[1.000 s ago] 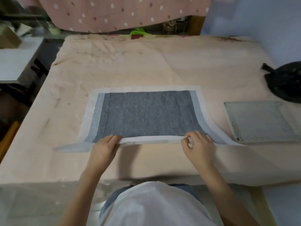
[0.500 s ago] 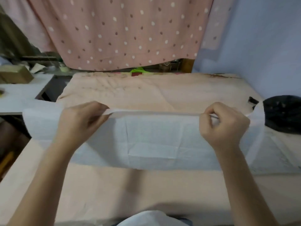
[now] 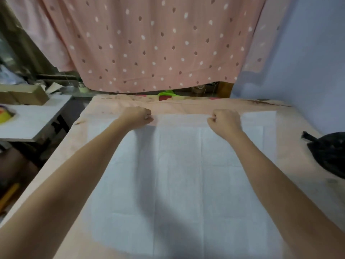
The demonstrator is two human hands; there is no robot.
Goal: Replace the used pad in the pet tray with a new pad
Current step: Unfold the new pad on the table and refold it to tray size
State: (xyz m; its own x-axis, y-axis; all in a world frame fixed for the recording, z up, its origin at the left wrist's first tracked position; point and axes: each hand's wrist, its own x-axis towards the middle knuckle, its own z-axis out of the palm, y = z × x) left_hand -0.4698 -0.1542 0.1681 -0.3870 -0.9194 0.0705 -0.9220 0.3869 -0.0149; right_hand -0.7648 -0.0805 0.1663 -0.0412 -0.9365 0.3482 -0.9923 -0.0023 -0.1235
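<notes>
Flipped since earlier, pad (image 3: 179, 174) lies white-side-up, both hands pinching.

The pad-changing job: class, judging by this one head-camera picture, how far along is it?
Done: a white pad is unfolded and spread flat on the pink-covered table. In hand: the left hand and right hand each keep a grip on its far edge. Left: no pet tray is in view, so the pad apparently still has to go into it. The black bag lies at the right.

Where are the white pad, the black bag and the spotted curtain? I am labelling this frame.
white pad (image 3: 179, 174): head view, middle of its spread sheet.
black bag (image 3: 330, 152): head view, its dark body at the right edge.
spotted curtain (image 3: 158, 43): head view, middle of the hanging cloth.
</notes>
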